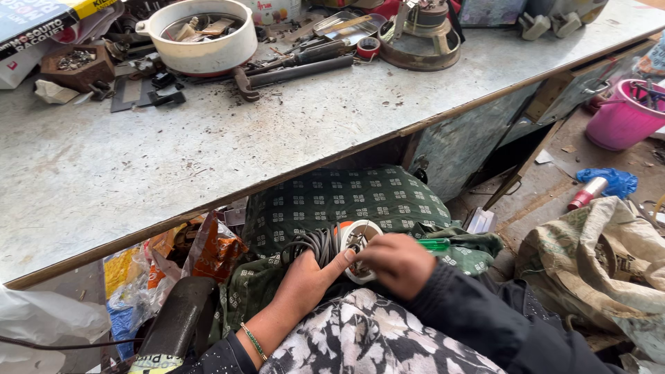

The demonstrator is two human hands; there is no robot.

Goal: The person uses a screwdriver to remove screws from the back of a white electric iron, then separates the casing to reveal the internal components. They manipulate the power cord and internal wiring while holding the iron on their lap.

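My left hand [305, 282] grips a small round white and orange appliance part [357, 239] with a bundle of grey cable [313, 244] coiled beside it, resting on my lap over green patterned cloth [346, 197]. My right hand [396, 263] is closed around a green-handled screwdriver [435, 244], its tip hidden at the white part. Both hands sit below the front edge of the grey workbench [208, 152].
On the bench's far side stand a white pot [201, 48] of scraps, a hammer and dark tools [291, 69], a round metal part [419, 38] and a box. On the floor to the right are a pink bucket [623, 114], a sack [596, 256] and a blue rag. Crumpled wrappers [173, 263] lie at the left.
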